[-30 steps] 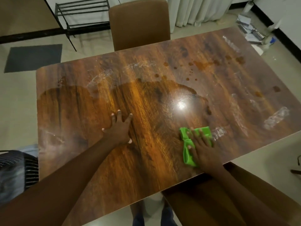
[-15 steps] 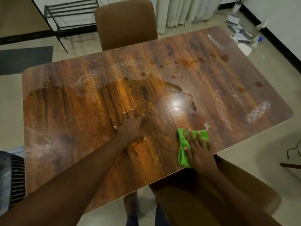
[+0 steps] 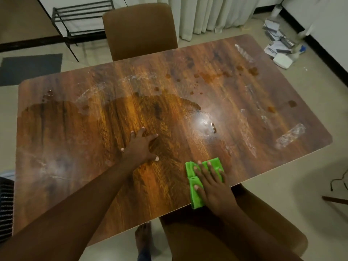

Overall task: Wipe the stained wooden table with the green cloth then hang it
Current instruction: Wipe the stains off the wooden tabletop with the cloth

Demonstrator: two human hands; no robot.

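The right hand (image 3: 212, 187), pressed flat on the green cloth (image 3: 194, 196), has slid nearer the left hand (image 3: 140, 147). The left hand stays spread flat on the tabletop (image 3: 75, 147).

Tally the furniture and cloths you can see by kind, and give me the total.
Tables: 1, the wooden table
Chairs: 2, the far chair and the near chair
Racks: 1, the black metal rack
Cloths: 1, the green cloth under the right hand
Total: 5
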